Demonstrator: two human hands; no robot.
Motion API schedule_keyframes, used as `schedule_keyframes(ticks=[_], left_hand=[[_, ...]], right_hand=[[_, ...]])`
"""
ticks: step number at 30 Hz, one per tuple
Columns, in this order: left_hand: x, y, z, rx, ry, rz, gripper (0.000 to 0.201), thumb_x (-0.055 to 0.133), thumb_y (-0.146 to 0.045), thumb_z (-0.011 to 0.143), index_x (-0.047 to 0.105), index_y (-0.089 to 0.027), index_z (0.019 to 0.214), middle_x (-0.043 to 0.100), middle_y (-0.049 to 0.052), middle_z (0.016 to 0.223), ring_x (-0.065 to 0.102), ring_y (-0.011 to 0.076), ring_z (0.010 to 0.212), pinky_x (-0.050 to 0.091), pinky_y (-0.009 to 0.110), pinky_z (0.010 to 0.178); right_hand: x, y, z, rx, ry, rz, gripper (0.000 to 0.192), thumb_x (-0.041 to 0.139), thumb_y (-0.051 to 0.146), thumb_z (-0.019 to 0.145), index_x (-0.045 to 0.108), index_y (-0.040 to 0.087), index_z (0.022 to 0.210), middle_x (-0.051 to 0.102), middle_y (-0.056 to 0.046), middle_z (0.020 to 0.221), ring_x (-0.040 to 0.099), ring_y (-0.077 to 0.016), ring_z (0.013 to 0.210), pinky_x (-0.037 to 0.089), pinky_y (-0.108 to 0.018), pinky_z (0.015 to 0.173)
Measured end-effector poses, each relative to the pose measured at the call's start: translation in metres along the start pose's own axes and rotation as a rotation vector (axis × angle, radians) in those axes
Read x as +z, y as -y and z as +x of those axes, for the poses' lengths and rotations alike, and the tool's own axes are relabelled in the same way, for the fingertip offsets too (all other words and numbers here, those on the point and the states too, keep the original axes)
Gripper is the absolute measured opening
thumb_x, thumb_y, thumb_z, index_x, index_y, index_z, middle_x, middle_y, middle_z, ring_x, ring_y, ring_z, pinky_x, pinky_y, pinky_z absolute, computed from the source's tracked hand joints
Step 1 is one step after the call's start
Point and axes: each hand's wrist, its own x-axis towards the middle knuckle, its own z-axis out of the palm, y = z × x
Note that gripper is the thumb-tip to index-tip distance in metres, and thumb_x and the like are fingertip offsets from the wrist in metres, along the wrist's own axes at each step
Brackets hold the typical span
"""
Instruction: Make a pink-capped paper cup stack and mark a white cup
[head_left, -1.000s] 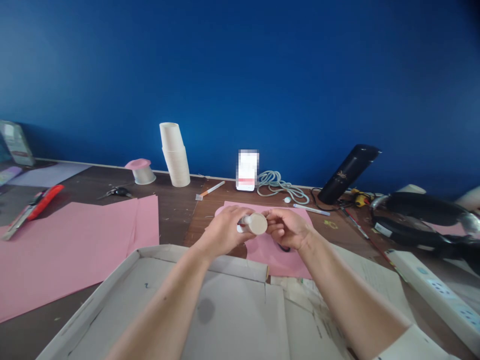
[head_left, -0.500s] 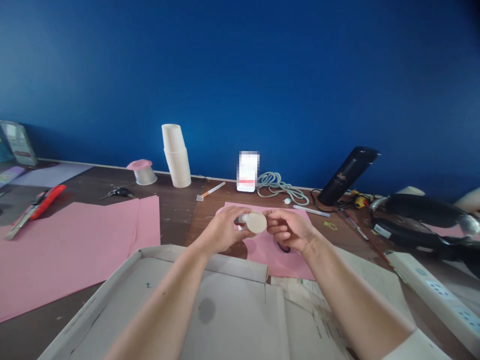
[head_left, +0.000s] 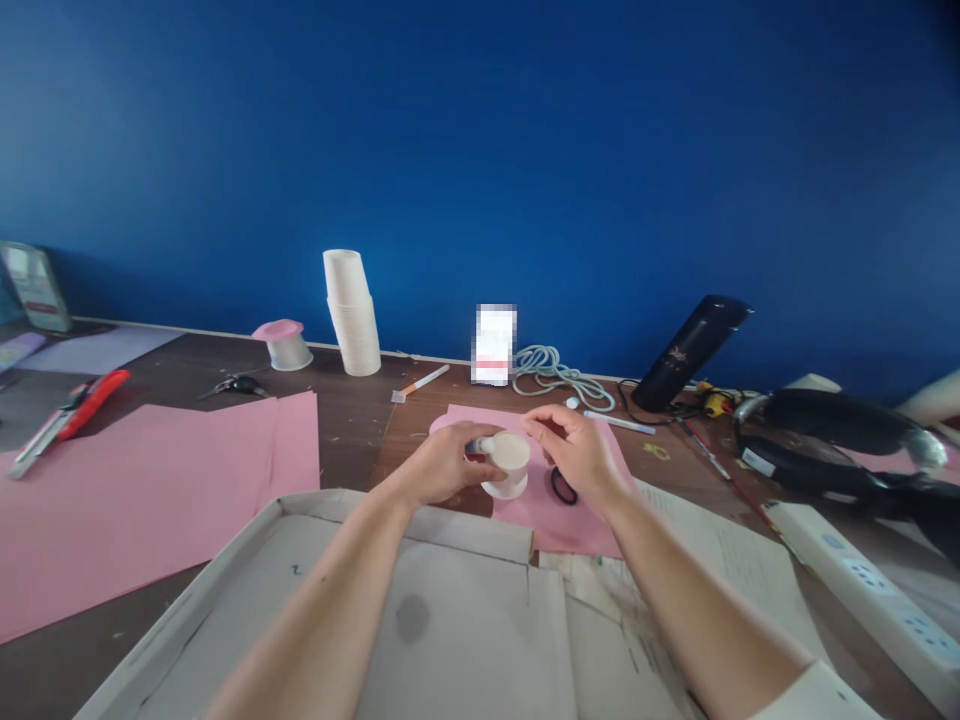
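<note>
My left hand has thumb and fingers around the short white cup, base up, with a small tube tucked in the same grip. Right hand: fingertips drawn together just off the cup's 2 o'clock edge; can't tell if they pinch anything. I read this step as close work at the cup's base. Next move calls for a firm left grip and light right fingertips.

Pink sheet lies below; can't tell if the cup rests on it. Black loop on the sheet at 4 o'clock from the cup.

Tabletop is dark wood. From the cup: phone at 12, cable coil at 1, black bottle at 2, power strip at 4, cardboard tray at 6, red-handled cutter at 9, pink-topped cup at 10, cup stack at 11. Blue wall behind.
</note>
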Motion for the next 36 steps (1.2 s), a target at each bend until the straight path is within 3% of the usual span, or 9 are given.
schedule_keyframes(ticks=[3,6,15,23,36], left_hand=[[0.0,0.0,0.0,-0.013,0.025,-0.027,0.052,0.069,-0.034,0.067,0.063,-0.025,0.117,0.067,0.002,0.101,0.06,0.0196,0.087,0.045,0.029,0.077],[0.001,0.001,0.0,0.001,0.026,-0.05,0.05,0.069,-0.033,0.068,0.063,-0.025,0.117,0.067,0.002,0.102,0.06,0.0195,0.088,0.045,0.029,0.078],[0.001,0.0,-0.001,-0.001,0.05,-0.06,0.049,0.067,-0.03,0.069,0.062,-0.024,0.118,0.067,0.003,0.103,0.06,0.02,0.09,0.045,0.029,0.081],[0.001,0.0,-0.001,-0.002,0.08,-0.092,0.049,0.067,-0.028,0.07,0.062,-0.024,0.118,0.068,0.003,0.104,0.061,0.0199,0.092,0.045,0.029,0.081],[0.001,0.001,-0.001,0.0,0.07,-0.074,0.044,0.066,-0.029,0.07,0.064,-0.024,0.113,0.068,0.002,0.102,0.06,0.0197,0.091,0.044,0.029,0.081]], right_hand=[[0.002,-0.003,-0.002,-0.238,-0.029,-0.159,0.014,0.057,0.034,0.085,0.067,0.024,0.084,0.062,-0.001,0.074,0.057,-0.0137,0.065,0.044,-0.026,0.062],[0.003,-0.006,-0.003,-0.354,-0.042,-0.23,0.014,0.055,0.031,0.087,0.068,0.026,0.086,0.064,-0.002,0.078,0.059,-0.0157,0.075,0.045,-0.028,0.071],[-0.005,-0.013,0.001,-0.324,0.05,-0.336,0.018,0.057,0.041,0.085,0.071,0.033,0.093,0.068,-0.003,0.086,0.058,-0.0216,0.084,0.039,-0.034,0.083],[-0.011,-0.011,0.006,-0.423,0.08,-0.452,0.016,0.058,0.039,0.085,0.071,0.033,0.092,0.07,-0.002,0.086,0.055,-0.0208,0.08,0.032,-0.037,0.088],[-0.012,-0.012,0.008,-0.413,0.104,-0.437,0.017,0.056,0.039,0.086,0.071,0.034,0.094,0.07,-0.001,0.084,0.057,-0.0184,0.079,0.026,-0.04,0.101]])
